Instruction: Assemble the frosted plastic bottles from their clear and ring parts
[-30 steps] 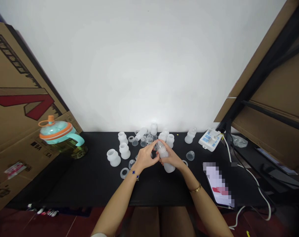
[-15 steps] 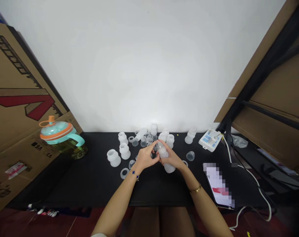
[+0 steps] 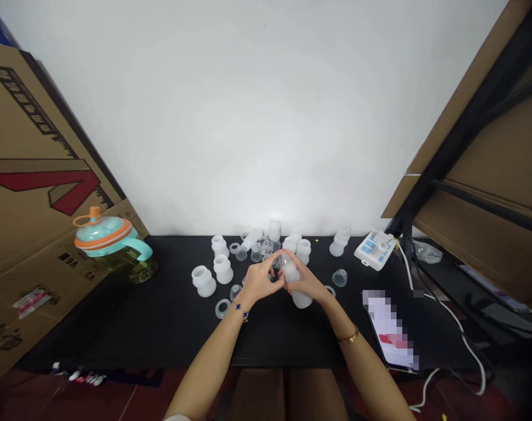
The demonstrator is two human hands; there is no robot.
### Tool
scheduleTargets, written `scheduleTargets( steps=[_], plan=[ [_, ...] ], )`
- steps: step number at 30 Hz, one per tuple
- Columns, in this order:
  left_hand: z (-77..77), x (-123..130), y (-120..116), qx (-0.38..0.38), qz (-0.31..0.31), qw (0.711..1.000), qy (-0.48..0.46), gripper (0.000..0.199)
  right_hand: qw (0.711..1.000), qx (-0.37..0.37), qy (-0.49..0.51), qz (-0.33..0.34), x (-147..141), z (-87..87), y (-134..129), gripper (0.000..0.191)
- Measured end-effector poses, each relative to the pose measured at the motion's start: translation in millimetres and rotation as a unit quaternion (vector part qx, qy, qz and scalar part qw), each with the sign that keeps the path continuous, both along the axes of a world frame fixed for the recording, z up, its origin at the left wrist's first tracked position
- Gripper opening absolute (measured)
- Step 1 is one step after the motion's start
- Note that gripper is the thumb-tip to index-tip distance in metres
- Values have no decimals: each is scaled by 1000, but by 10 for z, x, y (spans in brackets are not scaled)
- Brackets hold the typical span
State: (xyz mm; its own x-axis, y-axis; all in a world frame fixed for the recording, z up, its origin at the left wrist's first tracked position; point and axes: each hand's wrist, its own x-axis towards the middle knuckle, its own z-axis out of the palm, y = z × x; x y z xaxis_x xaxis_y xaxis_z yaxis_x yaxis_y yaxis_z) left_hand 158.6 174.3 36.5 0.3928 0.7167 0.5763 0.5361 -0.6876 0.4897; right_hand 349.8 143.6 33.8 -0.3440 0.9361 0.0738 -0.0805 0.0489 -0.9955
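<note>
Bottle (image 3: 291, 271) is held mid-surface (image 3: 274, 339), leaning toward eleven o'clock; whether its base touches is unclear. At its nine o'clock, the handled jug (image 3: 116, 250) contains dark greenish liquid. Nearer, three white containers (image 3: 222, 271) stand mouth-up, insides indistinct. Left hand (image 3: 262, 279) curls its fingers around the bottle's clear top; right hand (image 3: 310, 283) has fingers wrapped around the body, presumably steadying it. Toward two o'clock stands a capped bottle (image 3: 338, 245).
</note>
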Motion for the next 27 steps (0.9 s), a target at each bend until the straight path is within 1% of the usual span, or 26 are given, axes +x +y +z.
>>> scheduleTargets(
  steps=[10, 15, 18, 21, 24, 27],
  plan=[
    [-26, -4, 9, 2, 11, 1000, 7, 60, 1000, 2, -4, 1, -13, 37, -14, 102],
    [-28, 4, -1, -10, 12, 1000, -2, 61, 1000, 3, 4, -1, -25, 41, -17, 103],
    [-17, 5, -7, -15, 9, 1000, -14, 62, 1000, 2, 17, -6, -17, 55, -20, 103],
    [8, -2, -5, -25, 7, 999, -40, 64, 1000, -19, 21, -3, 1, 86, -30, 103],
    [28, -13, 8, -39, -17, 997, -62, 65, 999, -47, 23, 0, 10, 100, -32, 99],
    [26, -22, 28, -51, -48, 995, -67, 68, 999, -37, 17, -28, 4, 61, -6, 97]
  ],
)
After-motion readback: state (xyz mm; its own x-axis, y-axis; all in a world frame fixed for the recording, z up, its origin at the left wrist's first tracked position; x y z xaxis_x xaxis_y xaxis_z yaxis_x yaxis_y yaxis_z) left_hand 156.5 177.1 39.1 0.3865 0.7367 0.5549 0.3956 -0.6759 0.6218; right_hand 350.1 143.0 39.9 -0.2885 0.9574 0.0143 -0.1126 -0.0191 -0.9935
